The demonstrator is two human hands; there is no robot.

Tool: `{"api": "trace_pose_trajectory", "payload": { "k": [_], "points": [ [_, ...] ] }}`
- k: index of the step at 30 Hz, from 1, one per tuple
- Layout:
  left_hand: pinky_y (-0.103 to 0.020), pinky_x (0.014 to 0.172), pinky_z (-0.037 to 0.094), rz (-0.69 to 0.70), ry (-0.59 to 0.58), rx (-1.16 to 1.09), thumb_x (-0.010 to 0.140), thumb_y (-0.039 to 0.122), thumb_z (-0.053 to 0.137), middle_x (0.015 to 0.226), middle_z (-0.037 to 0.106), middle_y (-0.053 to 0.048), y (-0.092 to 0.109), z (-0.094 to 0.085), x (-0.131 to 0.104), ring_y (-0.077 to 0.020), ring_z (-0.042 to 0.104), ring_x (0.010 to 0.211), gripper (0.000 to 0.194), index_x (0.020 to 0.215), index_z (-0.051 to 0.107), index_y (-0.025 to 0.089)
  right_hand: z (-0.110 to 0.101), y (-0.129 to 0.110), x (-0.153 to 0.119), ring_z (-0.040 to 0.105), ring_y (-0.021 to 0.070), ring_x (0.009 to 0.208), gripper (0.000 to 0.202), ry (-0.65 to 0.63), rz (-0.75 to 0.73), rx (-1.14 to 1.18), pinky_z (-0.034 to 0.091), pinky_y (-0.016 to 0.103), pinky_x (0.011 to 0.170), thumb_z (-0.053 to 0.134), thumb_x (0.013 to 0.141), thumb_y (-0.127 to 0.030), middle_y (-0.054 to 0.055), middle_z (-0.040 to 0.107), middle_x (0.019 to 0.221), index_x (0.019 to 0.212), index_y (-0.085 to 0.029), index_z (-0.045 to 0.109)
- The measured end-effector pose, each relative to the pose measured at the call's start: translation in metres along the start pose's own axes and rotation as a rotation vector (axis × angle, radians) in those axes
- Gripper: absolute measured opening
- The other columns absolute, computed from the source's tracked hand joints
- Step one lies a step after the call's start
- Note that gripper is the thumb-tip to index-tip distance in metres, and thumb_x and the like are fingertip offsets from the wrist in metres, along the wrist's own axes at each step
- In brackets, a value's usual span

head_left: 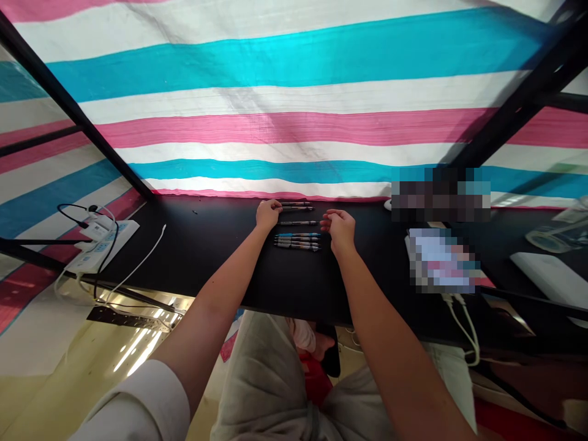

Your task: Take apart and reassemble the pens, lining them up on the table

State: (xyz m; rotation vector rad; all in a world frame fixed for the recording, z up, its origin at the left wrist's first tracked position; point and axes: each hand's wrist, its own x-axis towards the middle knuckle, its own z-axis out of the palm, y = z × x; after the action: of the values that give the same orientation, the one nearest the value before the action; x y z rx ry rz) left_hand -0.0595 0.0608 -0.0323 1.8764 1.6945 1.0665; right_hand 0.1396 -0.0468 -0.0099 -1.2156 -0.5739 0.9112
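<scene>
On the black desk, my left hand (267, 214) has its fingers closed at the left end of a dark pen (296, 208). Just behind that one lies another pen (296, 203). A third pen (298, 223) lies by itself nearer to me, its right end close to the fingertips of my right hand (339, 229). That hand is loosely curled with its fingers apart; no held thing shows in it. In front of both hands, several pens (297, 242) lie side by side in a group, with a blue one (297, 235) at the back.
A white power strip (108, 242) with plugs and cables sits at the desk's left end. A white cable (147, 251) trails beside it. To the right are a blurred-out phone-like device (443, 260), a white box-like object (549, 275) and a clear container (554, 236). Black frame posts flank the desk.
</scene>
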Motion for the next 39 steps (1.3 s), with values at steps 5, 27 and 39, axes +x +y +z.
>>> {"api": "trace_pose_trajectory", "payload": {
  "k": [5,27,39],
  "points": [
    [-0.036,0.088,0.046,-0.024,0.029,0.013,0.082,0.02,0.069,0.099,0.064,-0.01,-0.001,0.0,0.003,-0.0229,0.06,0.092,0.009,0.089,0.074,0.02,0.001,-0.002,-0.001,0.058,0.0109,0.051,0.012,-0.012,0.008,-0.02,0.044,0.021,0.042,0.053,0.072,-0.009,-0.001,0.062,0.067,0.076,-0.018,0.059],
    [-0.051,0.104,0.042,0.04,-0.138,0.271,0.087,0.03,0.061,0.145,0.053,-0.014,0.017,0.003,0.005,-0.0394,0.053,0.128,0.046,0.133,0.064,0.025,0.004,-0.002,-0.007,0.057,0.0106,0.048,0.016,-0.091,-0.018,-0.161,0.043,0.021,0.042,0.05,0.07,-0.01,-0.002,0.061,0.061,0.08,-0.016,0.062],
    [-0.043,0.108,0.046,0.067,-0.242,0.392,0.091,0.03,0.049,0.146,0.055,-0.002,0.018,-0.008,0.008,-0.0284,0.058,0.126,0.042,0.129,0.066,0.031,0.004,-0.002,-0.008,0.056,0.0109,0.049,0.016,-0.117,-0.013,-0.204,0.043,0.021,0.044,0.05,0.068,-0.012,-0.003,0.06,0.06,0.079,-0.017,0.061]
  ]
}}
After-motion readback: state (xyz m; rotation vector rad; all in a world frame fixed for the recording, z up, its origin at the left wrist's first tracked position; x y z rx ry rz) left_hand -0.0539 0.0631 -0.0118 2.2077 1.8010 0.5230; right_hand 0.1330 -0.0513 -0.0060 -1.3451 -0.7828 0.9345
